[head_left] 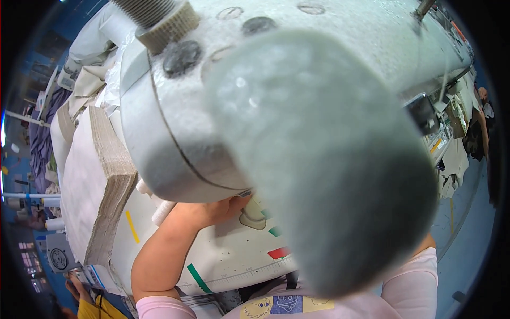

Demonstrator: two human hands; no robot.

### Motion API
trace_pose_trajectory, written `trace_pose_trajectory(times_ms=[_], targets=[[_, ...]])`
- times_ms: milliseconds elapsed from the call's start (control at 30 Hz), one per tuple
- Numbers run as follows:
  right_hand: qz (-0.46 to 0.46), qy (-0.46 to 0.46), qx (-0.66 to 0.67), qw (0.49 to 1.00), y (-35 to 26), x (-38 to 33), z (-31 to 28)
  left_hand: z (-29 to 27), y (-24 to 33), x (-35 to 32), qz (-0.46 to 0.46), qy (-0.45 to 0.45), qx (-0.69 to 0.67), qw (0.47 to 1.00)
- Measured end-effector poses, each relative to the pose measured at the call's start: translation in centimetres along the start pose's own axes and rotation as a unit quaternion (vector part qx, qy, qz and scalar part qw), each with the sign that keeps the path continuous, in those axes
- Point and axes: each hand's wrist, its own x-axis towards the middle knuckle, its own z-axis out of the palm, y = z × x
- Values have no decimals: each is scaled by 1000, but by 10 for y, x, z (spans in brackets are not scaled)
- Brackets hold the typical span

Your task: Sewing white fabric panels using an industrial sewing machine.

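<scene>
Our left hand is half behind the rounded white metal machine, right hand hidden; fingers' grip and progress we cannot tell; a thick cream cloth stack lies left.

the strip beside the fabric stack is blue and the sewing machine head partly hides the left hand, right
The head camera view shows the strip beside the fabric stack is yellow, not blue; the sewing machine head partly hides the left hand.

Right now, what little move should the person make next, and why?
Perhaps lean sideways for a clearer look: the big, smooth, rounded grey-green part blocks much of the view, the right hand can't be seen, and the rounded white machine head partly hides the left hand.
</scene>
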Motion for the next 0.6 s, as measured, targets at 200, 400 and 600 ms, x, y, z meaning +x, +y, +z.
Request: trace_pose_trajectory(times_ms=[200,400,600], targets=[[12,8,15,1000,1,0,4,6,-5,-14,-69,-67,-135,986],[15,274,87,958,18,9,24,9,-5,-5,-71,13,-178,981],[-18,97,-10,995,17,15,-14,2,0,6,-64,34,-233,970]])
